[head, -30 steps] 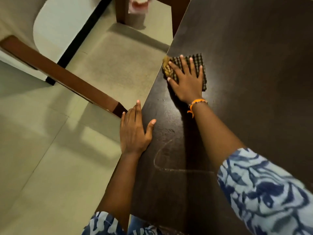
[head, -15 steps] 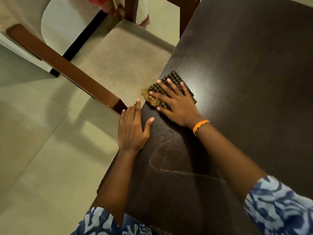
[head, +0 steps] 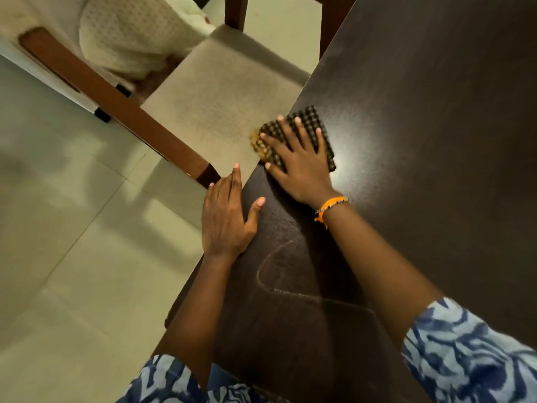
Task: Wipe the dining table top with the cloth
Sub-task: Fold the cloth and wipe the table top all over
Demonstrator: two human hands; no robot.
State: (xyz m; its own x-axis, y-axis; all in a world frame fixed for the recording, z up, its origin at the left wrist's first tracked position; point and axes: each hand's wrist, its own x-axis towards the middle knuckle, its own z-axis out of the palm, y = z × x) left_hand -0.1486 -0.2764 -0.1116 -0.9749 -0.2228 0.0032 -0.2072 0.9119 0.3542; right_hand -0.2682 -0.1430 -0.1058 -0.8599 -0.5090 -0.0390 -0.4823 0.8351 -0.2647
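A dark checked cloth [head: 315,123] with a yellow-brown edge lies folded on the dark brown dining table top [head: 421,141], at the table's left edge. My right hand [head: 299,164] presses flat on the cloth with fingers spread; an orange thread band is on that wrist. My left hand [head: 226,216] rests flat over the table's left edge just below, fingers straight, thumb on the top. A curved damp streak [head: 270,269] marks the surface near my left forearm.
A wooden chair with a beige seat [head: 220,106] stands pushed against the table's left edge, with a white patterned fabric [head: 130,39] behind it. Pale floor tiles [head: 72,257] lie to the left. A bright light reflection [head: 363,146] shows on the table right of the cloth.
My right hand slid the cloth toward me along the table's left edge, close to my left hand. The left hand stayed in place on the edge.
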